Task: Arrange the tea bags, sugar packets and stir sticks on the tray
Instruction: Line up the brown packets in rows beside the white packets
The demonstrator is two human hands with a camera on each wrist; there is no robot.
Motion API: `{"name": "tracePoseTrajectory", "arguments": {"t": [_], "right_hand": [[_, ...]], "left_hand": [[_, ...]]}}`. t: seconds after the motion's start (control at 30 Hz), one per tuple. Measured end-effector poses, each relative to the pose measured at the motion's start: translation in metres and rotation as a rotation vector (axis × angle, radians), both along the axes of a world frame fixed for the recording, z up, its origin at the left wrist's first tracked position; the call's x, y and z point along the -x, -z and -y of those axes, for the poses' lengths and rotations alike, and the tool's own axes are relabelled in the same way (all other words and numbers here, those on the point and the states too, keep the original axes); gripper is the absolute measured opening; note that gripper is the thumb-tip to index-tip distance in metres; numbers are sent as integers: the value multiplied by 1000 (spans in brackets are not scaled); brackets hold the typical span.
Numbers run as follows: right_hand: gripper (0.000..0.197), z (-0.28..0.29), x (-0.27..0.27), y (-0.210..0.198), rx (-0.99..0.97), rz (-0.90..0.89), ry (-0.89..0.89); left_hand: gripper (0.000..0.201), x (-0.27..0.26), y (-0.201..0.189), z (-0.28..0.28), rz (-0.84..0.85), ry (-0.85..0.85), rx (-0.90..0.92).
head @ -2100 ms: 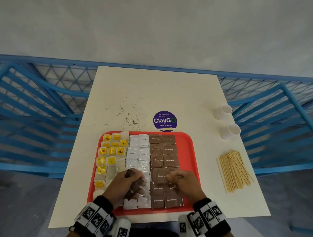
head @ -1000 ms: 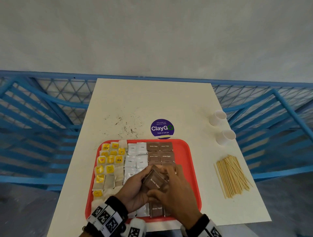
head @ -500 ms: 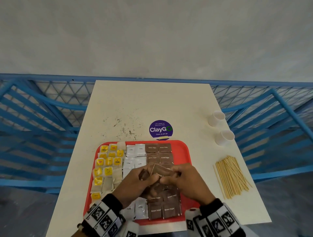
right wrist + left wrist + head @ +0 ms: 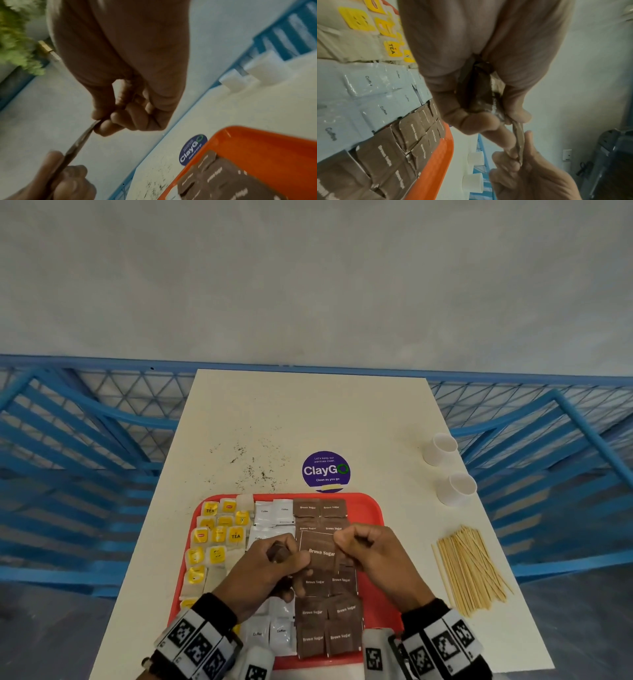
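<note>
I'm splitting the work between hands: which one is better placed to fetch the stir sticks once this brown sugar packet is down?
Right, probably. The stir sticks lie on the table right of the tray, on the right hand's side. The left hand also grips spare packets besides the shared brown sugar packet.

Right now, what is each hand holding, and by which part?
Both hold one brown sugar packet above the tray: right hand pinches its right edge, left hand its left edge, gripping more brown packets.
</note>
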State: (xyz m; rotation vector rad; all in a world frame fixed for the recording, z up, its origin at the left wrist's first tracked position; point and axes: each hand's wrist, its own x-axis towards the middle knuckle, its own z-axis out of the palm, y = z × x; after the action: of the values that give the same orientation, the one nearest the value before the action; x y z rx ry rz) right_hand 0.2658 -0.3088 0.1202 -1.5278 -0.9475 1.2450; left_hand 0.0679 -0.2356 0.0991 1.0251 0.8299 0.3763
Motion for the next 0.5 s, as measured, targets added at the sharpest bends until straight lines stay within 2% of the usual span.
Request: {"name": "tracePoseTrajectory", "arguments": {"t": [0.1,0.27,0.43,0.5], "right_hand": [[36,-1,3,4,26,-36,74],[22,4,-1,6,65,-50,17],[36,4,-11,9,61,45,104],[24,4,-13,13,34,3,116]], "left_hand": [[28,-6,1,0,19,-46,26],[28,-22,2,2,-23,-135,21],[26,-30,6,3,-48,-152,33],[23,-33,8,3,-70,-99,15]]}}
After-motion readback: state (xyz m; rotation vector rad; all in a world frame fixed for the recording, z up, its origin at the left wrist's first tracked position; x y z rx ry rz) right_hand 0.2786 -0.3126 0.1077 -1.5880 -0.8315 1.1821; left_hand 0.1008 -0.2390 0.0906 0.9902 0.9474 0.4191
